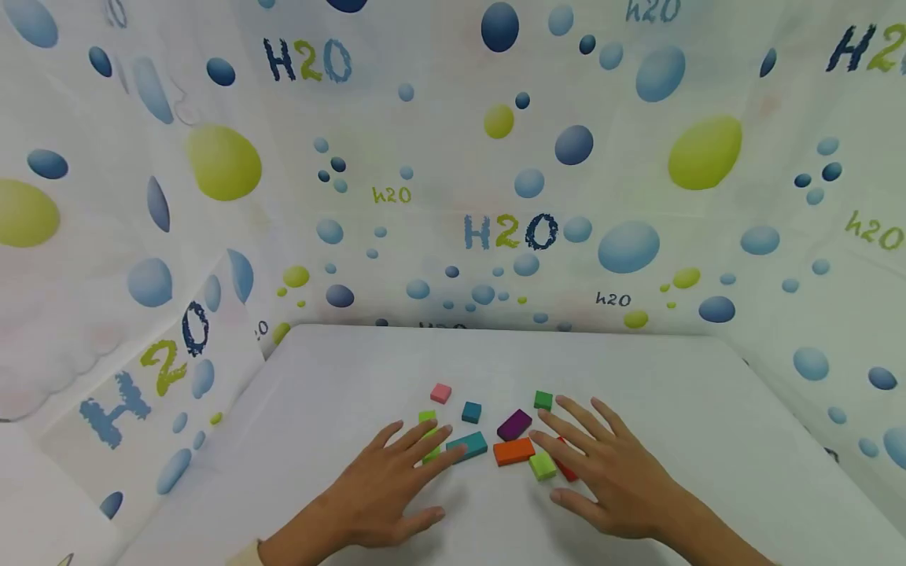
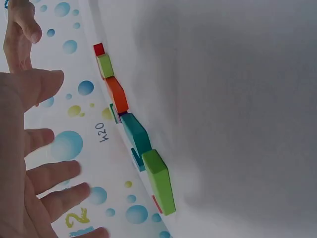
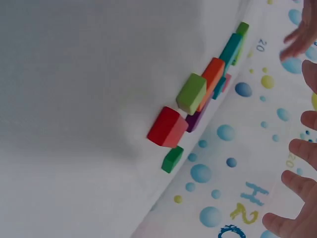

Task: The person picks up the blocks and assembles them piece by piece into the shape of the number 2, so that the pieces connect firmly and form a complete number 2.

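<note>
My left hand (image 1: pixel 385 491) hovers over the white table with its fingers spread, holding nothing. It partly covers a lime green block (image 2: pixel 159 183) and overlaps the edge of a teal block (image 1: pixel 470 446). On the other side my right hand (image 1: pixel 623 479) is also raised, fingers spread and bare. It hides part of a red block (image 3: pixel 168 127). Near it lie a light green block (image 1: pixel 543 466), an orange block (image 1: pixel 513 452) and a small green block (image 1: pixel 543 400). Between the hands, farther back, sit a purple block (image 1: pixel 514 424), a blue block (image 1: pixel 471 413) and a pink block (image 1: pixel 440 393).
The white table (image 1: pixel 283 440) runs back to a curtain (image 1: pixel 439 157) printed with bubbles and "H2O" lettering. The same patterned cloth hangs along the left and right sides. Soft shadows of both hands fall on the tabletop.
</note>
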`<state>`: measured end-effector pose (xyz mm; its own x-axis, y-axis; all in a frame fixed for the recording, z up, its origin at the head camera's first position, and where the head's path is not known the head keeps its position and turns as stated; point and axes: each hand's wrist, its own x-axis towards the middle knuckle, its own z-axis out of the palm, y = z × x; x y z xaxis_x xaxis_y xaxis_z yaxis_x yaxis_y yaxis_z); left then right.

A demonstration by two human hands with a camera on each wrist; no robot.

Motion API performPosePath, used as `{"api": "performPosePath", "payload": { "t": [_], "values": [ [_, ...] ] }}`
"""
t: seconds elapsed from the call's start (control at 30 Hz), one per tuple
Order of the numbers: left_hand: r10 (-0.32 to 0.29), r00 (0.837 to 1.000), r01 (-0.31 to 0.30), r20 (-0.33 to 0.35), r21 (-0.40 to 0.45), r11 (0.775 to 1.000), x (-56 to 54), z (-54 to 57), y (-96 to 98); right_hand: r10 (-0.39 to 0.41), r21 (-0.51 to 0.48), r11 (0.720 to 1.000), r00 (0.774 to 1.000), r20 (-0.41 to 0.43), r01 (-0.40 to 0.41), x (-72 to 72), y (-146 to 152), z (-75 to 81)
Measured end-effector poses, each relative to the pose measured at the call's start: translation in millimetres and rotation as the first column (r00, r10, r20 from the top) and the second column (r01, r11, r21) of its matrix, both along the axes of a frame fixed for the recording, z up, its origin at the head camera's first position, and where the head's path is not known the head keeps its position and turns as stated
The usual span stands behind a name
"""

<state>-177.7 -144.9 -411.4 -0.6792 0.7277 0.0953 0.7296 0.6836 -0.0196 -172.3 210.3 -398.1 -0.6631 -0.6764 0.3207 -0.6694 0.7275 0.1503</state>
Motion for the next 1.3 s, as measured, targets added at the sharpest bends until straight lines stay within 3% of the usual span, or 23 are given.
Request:
{"api": "performPosePath", "payload": {
  "t": [0.17,0.27,0.43,0.63,0.97,1.3],
  "values": [
    [0.026,0.991,-0.036,0.131,0.076,0.996,3.5,4.0,3.9,-0.002,-0.004,1.0,1.0,0.01,0.002,-3.6,-4,7.3],
    [0.027,0.984,-0.05,0.176,0.131,0.99,3.9,6.1,9.4,-0.01,-0.02,1.0,1.0,0.027,0.01,-7.3,-5,8.9],
    [0.043,0.971,-0.09,0.237,0.188,0.978,-2.6,13.4,24.2,-0.054,-0.022,0.998,0.997,0.062,0.056,-13.5,-6,11.2],
    [0.102,0.94,-0.173,0.326,0.197,0.965,-12.8,16.5,35.6,-0.105,-0.023,0.994,0.984,0.144,0.109,-18.0,-12,11.8],
    [0.161,0.917,-0.255,0.364,0.228,0.94,-36.1,2.9,41.2,-0.206,-0.031,0.973,0.925,0.319,0.227,-37.6,-16,-1.9],
    [0.175,0.915,-0.277,0.363,0.253,0.927,-53.1,-4.8,48.4,-0.202,-0.023,0.974,0.912,0.357,0.225,-69.9,-26,-14.0]
  ]
}}
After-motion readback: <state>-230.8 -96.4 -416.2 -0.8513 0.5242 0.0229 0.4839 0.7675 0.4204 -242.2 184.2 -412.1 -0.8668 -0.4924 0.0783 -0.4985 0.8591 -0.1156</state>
